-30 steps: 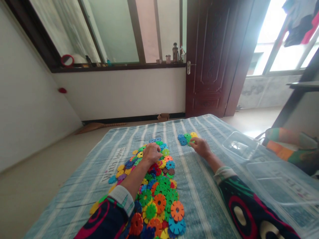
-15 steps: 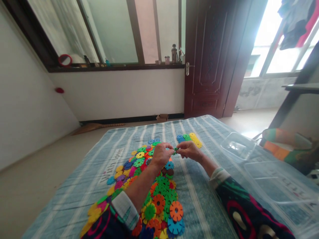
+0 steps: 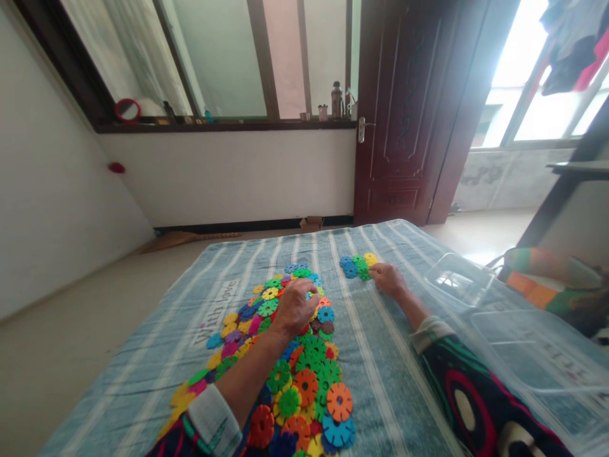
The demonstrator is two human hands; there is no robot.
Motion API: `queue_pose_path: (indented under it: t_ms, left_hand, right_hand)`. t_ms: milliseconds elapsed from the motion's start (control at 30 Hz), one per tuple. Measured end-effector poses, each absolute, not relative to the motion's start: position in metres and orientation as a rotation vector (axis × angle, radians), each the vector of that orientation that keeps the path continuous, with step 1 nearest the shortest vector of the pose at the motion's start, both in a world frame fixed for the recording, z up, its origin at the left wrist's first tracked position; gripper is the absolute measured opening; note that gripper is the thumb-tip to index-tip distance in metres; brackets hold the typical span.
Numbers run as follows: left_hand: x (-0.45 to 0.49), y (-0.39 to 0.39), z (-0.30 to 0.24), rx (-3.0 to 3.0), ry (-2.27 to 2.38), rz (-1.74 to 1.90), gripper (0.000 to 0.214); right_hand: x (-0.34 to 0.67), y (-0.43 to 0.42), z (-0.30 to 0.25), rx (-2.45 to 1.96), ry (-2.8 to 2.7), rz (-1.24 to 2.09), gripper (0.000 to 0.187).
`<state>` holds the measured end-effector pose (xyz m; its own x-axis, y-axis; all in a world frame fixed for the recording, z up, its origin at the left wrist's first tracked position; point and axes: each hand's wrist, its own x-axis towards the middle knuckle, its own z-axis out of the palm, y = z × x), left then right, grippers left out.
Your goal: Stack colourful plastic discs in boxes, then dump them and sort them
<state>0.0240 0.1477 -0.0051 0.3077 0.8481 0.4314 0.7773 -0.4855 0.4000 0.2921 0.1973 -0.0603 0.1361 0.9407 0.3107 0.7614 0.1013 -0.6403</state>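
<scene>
A heap of flat, notched plastic discs (image 3: pixel 304 374) in many colours lies on a blue striped bedspread (image 3: pixel 375 355). My left hand (image 3: pixel 295 304) rests on the far part of the heap with its fingers curled on a disc. My right hand (image 3: pixel 389 278) reaches to a small joined group of blue, green and yellow discs (image 3: pixel 356 265) further off and pinches its green edge.
A clear plastic lid (image 3: pixel 457 278) and a clear plastic box (image 3: pixel 537 355) lie on the bed to the right. Striped cushions (image 3: pixel 556 279) sit beyond them. A dark wooden door (image 3: pixel 404 108) and a windowsill (image 3: pixel 228 124) with small items stand ahead.
Half a second ago both hands met over the middle holding a green disc. Now my right hand is back at the small joined group and my left has dropped onto the heap.
</scene>
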Motion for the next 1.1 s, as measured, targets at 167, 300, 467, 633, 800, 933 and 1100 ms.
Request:
queue_pose_path:
  t_ms: [167, 300, 467, 633, 800, 933, 1100]
  left_hand:
    - [0.010, 0.144, -0.006, 2.490, 1.553, 0.916, 0.012]
    - [0.002, 0.145, -0.007, 2.523, 1.564, 0.895, 0.010]
    - [-0.007, 0.146, -0.010, 2.560, 1.576, 0.874, 0.008]
    - [-0.016, 0.145, -0.010, 2.590, 1.576, 0.860, 0.010]
    - [-0.021, 0.142, -0.008, 2.616, 1.573, 0.818, 0.012]
    - [-0.021, 0.141, -0.007, 2.624, 1.588, 0.762, 0.013]
    - [-0.024, 0.142, -0.003, 2.629, 1.618, 0.668, 0.013]
  right_hand:
    - [0.287, 0.199, -0.064, -1.849, -1.689, 0.203, 0.025]
    - [0.284, 0.199, -0.065, -1.943, -1.686, 0.155, 0.026]
    - [0.283, 0.198, -0.066, -1.990, -1.682, 0.136, 0.036]
    - [0.285, 0.194, -0.063, -1.973, -1.728, 0.146, 0.038]
    - [0.283, 0.191, -0.060, -1.968, -1.768, 0.159, 0.036]
    - [0.283, 0.191, -0.061, -1.962, -1.787, 0.159, 0.034]
    - [0.286, 0.191, -0.064, -1.948, -1.788, 0.156, 0.033]
